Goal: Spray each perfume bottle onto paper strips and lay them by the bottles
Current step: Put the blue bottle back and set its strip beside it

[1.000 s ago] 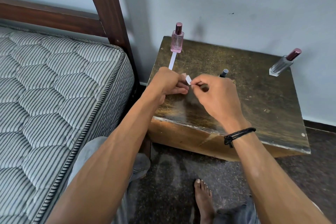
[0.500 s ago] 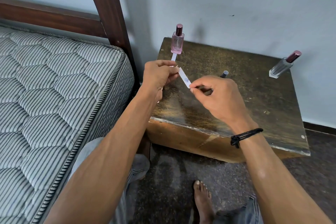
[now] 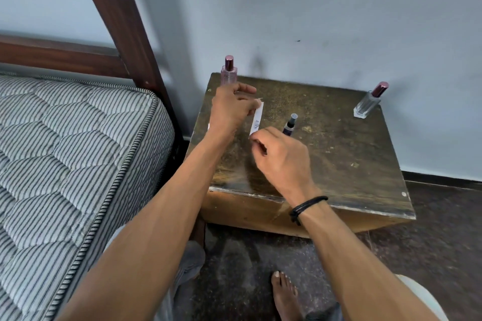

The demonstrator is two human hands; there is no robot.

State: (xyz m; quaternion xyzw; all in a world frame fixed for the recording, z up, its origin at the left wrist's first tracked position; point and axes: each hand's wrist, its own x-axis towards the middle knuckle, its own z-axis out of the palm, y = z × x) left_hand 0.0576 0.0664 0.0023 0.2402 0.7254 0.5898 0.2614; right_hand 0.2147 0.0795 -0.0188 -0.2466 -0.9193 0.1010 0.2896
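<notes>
A white paper strip [image 3: 257,118] with a faint mark near its lower end stretches over the wooden table [image 3: 339,154]. My left hand [image 3: 230,109] pinches its far end and my right hand [image 3: 283,160] pinches its near end. A small dark spray bottle [image 3: 290,125] stands just right of the strip, partly behind my right hand. The pink perfume bottle [image 3: 229,73] stands at the table's far left corner, just beyond my left hand. A clear bottle with a dark red cap [image 3: 369,103] stands at the far right corner. A white sliver [image 3: 208,126] shows beside my left wrist.
A striped mattress [image 3: 73,159] and a dark wooden bedpost [image 3: 125,21] lie close on the left. The wall [image 3: 313,21] runs right behind the table. My bare foot [image 3: 284,294] rests on the dark floor below the table's front edge.
The strip, first bunched between my fingertips, has been drawn out to full length. Both hands have moved farther over the table toward the bottles.
</notes>
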